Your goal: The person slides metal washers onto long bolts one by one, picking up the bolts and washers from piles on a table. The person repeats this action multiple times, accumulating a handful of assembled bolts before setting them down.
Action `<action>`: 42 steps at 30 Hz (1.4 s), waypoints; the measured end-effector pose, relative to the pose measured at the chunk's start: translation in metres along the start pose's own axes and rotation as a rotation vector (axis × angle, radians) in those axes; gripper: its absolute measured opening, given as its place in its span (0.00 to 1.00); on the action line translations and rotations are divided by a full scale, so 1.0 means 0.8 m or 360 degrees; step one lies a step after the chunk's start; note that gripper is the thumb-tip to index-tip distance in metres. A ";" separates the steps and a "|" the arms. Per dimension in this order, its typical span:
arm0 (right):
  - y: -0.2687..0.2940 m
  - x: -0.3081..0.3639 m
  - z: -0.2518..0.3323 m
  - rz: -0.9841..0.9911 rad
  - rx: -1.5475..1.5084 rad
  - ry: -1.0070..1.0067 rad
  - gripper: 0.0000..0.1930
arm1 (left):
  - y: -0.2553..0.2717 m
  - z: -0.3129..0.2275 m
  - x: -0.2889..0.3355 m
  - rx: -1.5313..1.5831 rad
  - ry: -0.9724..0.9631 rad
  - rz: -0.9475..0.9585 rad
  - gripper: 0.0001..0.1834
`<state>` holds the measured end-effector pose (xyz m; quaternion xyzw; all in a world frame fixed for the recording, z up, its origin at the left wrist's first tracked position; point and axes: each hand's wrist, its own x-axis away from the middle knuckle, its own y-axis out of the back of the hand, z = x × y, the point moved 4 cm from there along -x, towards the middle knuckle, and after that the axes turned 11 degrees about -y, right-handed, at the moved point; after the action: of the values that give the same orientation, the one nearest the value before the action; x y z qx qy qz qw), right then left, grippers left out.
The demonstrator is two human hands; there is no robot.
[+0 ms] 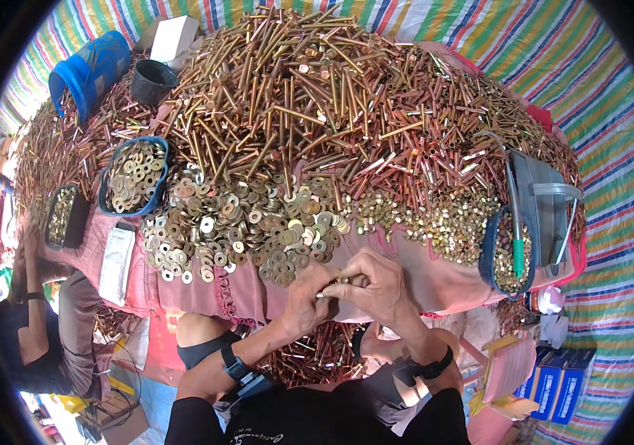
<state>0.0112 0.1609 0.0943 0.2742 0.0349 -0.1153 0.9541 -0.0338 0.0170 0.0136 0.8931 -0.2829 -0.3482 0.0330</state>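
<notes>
Black shirt (pixel 324 415) nearest; metal piece (pixel 344 281) between left fingers (pixel 322 276), right fingers (pixel 361 265).

Heaped bolts (pixel 309 111) and washers (pixel 217 222) inside striped sheeting (pixel 610 159) suggest a workshop.

Wide fisheye view from the wearer's head, looking steeply down and slightly forward. Both bare forearms (pixel 263 348) enter at close range from the lower edge, bringing the bare left hand (pixel 306 295) and bare right hand (pixel 373 286) just below centre. A pink cloth-covered table (pixel 441 276) spans the middle; beyond it, multicoloured striped plastic sheeting (pixel 615 189) bends along the top and right. Details near the round, dark rim seem too warped to judge surely.
</notes>
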 end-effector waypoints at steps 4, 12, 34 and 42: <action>0.006 0.006 -0.012 0.0100 -0.0235 -0.0196 0.19 | -0.001 0.001 0.000 0.0077 0.0010 -0.0060 0.12; 0.013 0.003 -0.044 0.0243 -0.0529 -0.0520 0.13 | -0.001 -0.002 0.001 0.0258 0.0117 0.0002 0.10; -0.016 -0.058 -0.086 -0.0009 0.0483 -0.0137 0.15 | 0.012 -0.007 0.008 0.0451 0.0487 -0.0147 0.12; 0.000 -0.054 -0.094 -0.0050 0.0151 -0.0256 0.10 | 0.009 -0.014 -0.006 0.0266 0.0287 -0.0127 0.11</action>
<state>-0.0314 0.2095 0.0362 0.3084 -0.0430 -0.1533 0.9378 -0.0326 0.0122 0.0268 0.9309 -0.2710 -0.2429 -0.0300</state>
